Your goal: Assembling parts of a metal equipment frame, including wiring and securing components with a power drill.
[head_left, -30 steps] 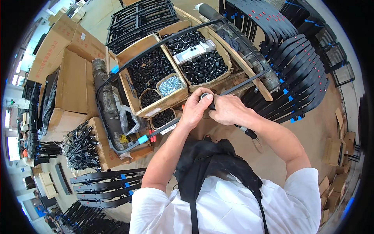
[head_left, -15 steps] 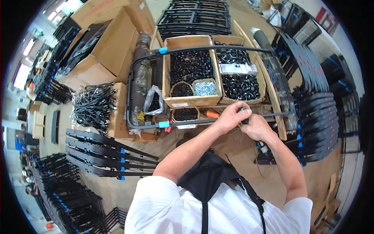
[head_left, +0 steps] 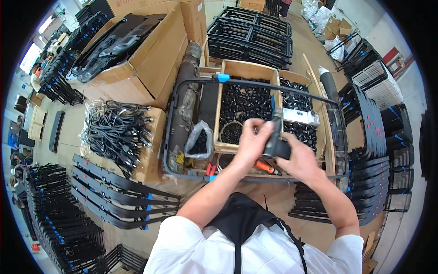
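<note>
Above the parts boxes my right hand [head_left: 299, 157] is closed round a blurred black handheld object [head_left: 276, 144], which points away from me. My left hand [head_left: 251, 141] is beside it, fingers curled in a pinch; whatever they grip is too small or hidden to name. A black rectangular frame [head_left: 196, 81] with blue clips [head_left: 223, 78] lies round the boxes. Inside it stand a wooden box [head_left: 248, 68] of small black parts and another holding more parts and a silver metal piece [head_left: 299, 115]. An orange-handled tool [head_left: 266, 166] lies just below my hands.
Bundled black cables [head_left: 118, 132] lie on a carton to the left, with a large cardboard box [head_left: 155, 59] behind. Stacked black frames [head_left: 251, 36] stand at the far side; curved black panels [head_left: 365, 182] are piled at right. A plastic bag [head_left: 200, 141] sits inside the frame.
Both hands have moved from the frame's near bar to above the boxes, bringing the black object up between them. The view has shifted, so the boxes appear lower and farther right.
</note>
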### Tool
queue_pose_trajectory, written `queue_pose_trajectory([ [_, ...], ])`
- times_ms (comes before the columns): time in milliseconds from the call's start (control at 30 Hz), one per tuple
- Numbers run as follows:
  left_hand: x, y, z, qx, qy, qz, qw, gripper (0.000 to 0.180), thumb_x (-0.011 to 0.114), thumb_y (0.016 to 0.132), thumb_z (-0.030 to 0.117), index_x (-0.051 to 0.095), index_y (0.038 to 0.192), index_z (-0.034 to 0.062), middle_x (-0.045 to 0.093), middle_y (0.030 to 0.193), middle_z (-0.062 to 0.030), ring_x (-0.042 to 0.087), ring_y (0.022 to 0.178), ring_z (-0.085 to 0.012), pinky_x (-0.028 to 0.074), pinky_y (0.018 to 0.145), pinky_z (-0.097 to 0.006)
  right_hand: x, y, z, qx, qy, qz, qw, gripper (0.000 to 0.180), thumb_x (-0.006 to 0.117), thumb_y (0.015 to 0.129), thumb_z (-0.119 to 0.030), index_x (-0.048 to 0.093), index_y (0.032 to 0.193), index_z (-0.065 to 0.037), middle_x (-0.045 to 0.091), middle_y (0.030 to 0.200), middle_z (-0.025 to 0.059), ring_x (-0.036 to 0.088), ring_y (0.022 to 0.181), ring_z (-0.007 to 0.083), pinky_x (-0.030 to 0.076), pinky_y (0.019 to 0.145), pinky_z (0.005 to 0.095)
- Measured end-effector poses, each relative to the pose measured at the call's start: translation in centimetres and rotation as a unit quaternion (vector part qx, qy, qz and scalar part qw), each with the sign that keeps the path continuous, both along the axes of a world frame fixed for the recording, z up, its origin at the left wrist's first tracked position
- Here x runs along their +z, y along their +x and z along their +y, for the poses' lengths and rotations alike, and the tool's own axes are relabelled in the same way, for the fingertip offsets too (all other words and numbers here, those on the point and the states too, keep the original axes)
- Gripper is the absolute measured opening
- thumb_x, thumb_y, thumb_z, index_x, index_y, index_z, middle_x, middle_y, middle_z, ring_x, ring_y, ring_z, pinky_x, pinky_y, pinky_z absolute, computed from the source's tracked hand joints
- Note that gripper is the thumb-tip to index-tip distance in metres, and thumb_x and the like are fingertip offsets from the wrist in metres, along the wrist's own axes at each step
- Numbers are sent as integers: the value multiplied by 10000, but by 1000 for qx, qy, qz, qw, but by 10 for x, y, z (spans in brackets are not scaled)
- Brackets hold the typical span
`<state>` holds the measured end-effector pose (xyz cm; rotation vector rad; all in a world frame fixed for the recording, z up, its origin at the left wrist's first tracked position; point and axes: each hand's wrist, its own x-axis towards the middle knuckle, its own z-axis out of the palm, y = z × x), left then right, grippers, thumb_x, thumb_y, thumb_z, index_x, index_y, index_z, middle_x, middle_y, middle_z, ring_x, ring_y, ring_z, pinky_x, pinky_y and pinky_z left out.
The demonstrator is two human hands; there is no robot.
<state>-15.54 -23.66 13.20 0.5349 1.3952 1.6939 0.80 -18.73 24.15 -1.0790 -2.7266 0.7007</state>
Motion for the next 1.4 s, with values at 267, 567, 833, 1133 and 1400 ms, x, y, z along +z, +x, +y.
queue_pose_trajectory([
  [267,-110,-168,14,33,-262,162,951,665,663,992,575,682,1164,-67,747,1078,-226,716,1029,-305,534,916,-434,-163,-185,37,153,38,-49,986,826,845,787,-266,421,1455,-28,697,1056,238,729,936,438,602,799,517],
  [567,-137,-225,56,-15,-326,229,917,728,571,971,672,696,1122,-29,733,1149,-290,683,1146,-463,509,988,-519,-195,-243,74,115,16,-52,992,741,843,777,-264,457,1355,-8,710,1058,251,729,946,445,613,803,506],
  [833,-129,-225,66,-24,-342,211,915,736,570,991,642,640,1201,-61,702,1219,-318,653,1201,-479,498,1020,-509,-204,-240,89,112,-27,-55,992,795,836,786,-284,424,1402,4,713,1140,292,732,994,441,609,820,511],
  [1133,-119,-221,76,-16,-374,255,892,733,562,994,617,585,1269,-61,704,1191,-341,672,1159,-500,513,1001,-555,-218,-238,103,130,-57,-17,990,952,805,860,-456,307,1539,-11,677,1284,291,718,1050,452,601,874,507],
  [1400,-119,-224,84,-20,-383,261,886,746,564,991,618,575,1285,-68,701,1202,-341,672,1162,-500,515,1001,-549,-214,-241,110,130,-81,-28,988,883,797,861,-425,345,1516,-41,695,1232,276,719,1027,452,592,883,528],
])
